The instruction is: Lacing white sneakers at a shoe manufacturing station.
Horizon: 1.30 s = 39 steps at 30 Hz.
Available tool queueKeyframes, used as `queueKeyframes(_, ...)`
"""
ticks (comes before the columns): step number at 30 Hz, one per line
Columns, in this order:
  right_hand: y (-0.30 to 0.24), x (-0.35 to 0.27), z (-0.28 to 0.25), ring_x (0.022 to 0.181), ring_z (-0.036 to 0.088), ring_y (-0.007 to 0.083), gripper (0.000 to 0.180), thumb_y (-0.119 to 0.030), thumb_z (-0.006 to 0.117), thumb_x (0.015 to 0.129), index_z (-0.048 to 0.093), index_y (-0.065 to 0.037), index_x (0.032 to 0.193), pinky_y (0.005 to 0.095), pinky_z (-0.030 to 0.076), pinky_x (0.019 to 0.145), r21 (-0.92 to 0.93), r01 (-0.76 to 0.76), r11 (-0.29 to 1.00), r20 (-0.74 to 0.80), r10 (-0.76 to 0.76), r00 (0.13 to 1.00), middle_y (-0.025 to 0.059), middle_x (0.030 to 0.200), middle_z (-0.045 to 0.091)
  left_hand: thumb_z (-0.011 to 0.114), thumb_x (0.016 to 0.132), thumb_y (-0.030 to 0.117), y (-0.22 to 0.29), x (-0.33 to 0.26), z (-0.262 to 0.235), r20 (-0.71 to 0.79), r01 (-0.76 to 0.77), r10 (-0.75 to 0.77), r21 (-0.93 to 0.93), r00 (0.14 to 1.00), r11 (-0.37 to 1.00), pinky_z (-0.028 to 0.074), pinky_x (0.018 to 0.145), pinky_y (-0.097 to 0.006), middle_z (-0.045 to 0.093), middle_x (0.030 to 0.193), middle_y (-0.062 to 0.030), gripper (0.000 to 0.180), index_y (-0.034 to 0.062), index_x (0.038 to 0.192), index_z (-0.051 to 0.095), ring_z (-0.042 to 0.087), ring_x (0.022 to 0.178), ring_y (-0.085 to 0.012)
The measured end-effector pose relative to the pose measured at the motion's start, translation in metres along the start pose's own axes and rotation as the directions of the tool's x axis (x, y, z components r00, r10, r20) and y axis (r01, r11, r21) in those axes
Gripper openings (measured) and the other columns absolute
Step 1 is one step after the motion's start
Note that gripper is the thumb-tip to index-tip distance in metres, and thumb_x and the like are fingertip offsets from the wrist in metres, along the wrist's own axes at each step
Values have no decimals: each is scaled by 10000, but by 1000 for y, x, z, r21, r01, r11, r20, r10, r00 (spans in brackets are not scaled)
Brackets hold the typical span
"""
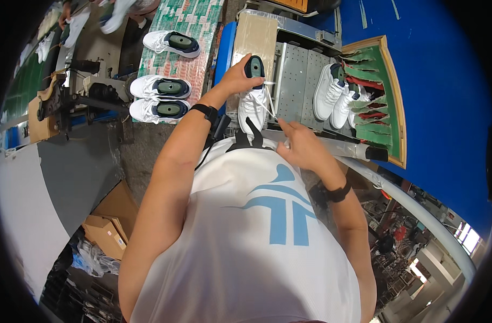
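A white sneaker (252,107) with a dark lining and a green insole stands in front of me, toe toward my body. Its heel collar is gripped by my left hand (238,76), fingers and thumb closed around it. White shoelaces (270,102) stretch from the sneaker's top toward the right. They run to the fingertips of my right hand (305,144), which looks closed on them, though its thumb sits apart below. A dark strap circles each wrist.
Three white sneakers (161,87) rest on a patterned board at left. More white sneakers (325,92) stand on a perforated metal conveyor (302,81), by a wood-framed opening with ragged green strips (372,73). A blue panel (434,97) lies beyond. Cardboard boxes (107,234) sit low left.
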State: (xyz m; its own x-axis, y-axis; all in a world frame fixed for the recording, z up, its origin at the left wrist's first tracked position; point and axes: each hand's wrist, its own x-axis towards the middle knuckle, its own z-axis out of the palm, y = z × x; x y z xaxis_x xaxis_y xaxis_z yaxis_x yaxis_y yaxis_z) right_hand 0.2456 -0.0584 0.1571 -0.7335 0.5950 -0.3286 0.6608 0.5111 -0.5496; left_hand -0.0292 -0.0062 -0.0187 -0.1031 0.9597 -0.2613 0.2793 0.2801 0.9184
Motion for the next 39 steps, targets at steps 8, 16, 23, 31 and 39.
queueKeyframes(8,20,77,33,960,659,459,676,-231,652,811,614,94,1403,520,540,908,4,177,984,-171,-173,970,279,1021,671,926,764,428,-24,14,3,14,-61,60,58,998,996,461,1170,-409,553,1527,-292,1183,-47,1650,302,570,1411,-365)
queueKeyframes(16,26,94,50,963,670,432,712,-237,661,791,604,94,1418,513,538,903,12,165,986,-162,-161,974,250,1017,678,930,764,454,-17,21,3,37,-19,13,177,999,984,421,1206,-418,533,1540,-287,1187,-35,1648,306,531,1448,-376)
queueKeyframes(23,13,104,56,983,680,445,722,-264,674,795,604,89,1422,500,543,935,-83,175,981,-75,-181,981,262,1052,693,924,695,592,-28,20,5,40,-40,35,128,999,991,463,1177,-433,544,1515,-329,1309,-9,1665,282,567,1404,-431)
queueKeyframes(31,38,38,25,1019,650,406,691,-215,661,837,588,44,1473,457,529,948,392,56,918,15,-67,998,231,1067,672,951,691,520,-16,20,11,-50,-62,75,220,996,974,514,1121,-417,621,1448,-294,1256,-10,1649,336,644,1326,-379)
queueKeyframes(39,47,77,39,990,647,444,678,-175,646,810,587,103,1425,494,524,940,-51,142,989,-123,-147,981,262,1055,669,954,703,505,-31,20,5,3,-62,62,58,998,996,534,1088,-394,644,1426,-275,1252,1,1661,326,671,1291,-349)
